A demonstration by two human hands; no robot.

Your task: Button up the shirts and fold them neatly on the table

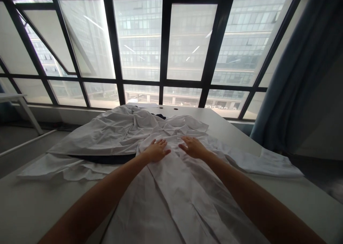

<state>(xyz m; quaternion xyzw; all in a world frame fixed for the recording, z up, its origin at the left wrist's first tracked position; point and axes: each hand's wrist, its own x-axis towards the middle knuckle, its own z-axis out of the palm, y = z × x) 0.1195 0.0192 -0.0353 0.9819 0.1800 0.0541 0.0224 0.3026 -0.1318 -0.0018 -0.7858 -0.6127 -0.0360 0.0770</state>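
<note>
A long white coat [171,190] lies spread over the table, its collar end away from me and its lower part toward me. My left hand [157,150] rests palm down on the upper front of it, fingers stretched out. Close by on the right, my right hand [193,147] lies flat on the same cloth with its fingers apart. One sleeve [268,163] reaches out to the right. To the left is a heap of crumpled white clothing [107,126], with a dark navy cloth [104,159] showing under it.
The white table [225,124] extends toward large dark-framed windows [139,40], one pane tilted outward at the left. Two dark round holes mark its far end. A blue-grey curtain [289,79] hangs on the right. Another white table [29,115] stands at the left.
</note>
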